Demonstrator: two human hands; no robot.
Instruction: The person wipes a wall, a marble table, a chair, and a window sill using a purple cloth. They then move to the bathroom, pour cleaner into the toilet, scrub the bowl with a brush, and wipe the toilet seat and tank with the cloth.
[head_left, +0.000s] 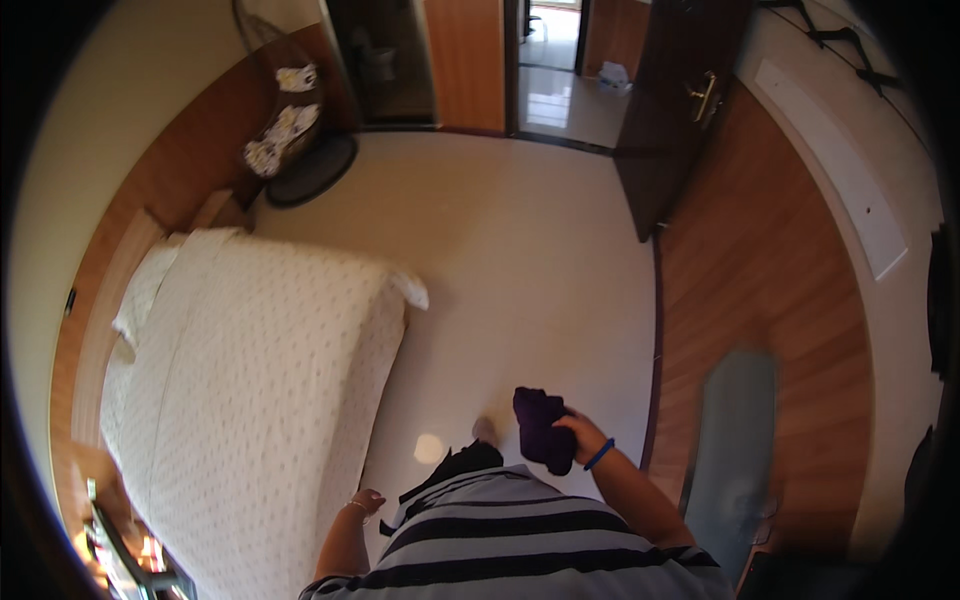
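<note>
A bunched dark purple cloth (541, 433) is gripped in my right hand (581, 435), held out in front of my body above the pale floor. A blue band circles that wrist. Low on the other side, my left hand (369, 501) hangs near the bed's edge with nothing visible in it; its fingers look curled, and how far they are closed is too small to tell. The bed (255, 360) beside it wears a white patterned cover that drapes over the side. One of my feet (485, 431) shows ahead on the floor.
A dark door (667, 112) stands ajar at the far right, beside a doorway to a bright tiled room. Far left, a dressing table (289, 139) with flowered covers stands by a dark oval mat (313, 172). Wood panelling (765, 225) lines the right wall.
</note>
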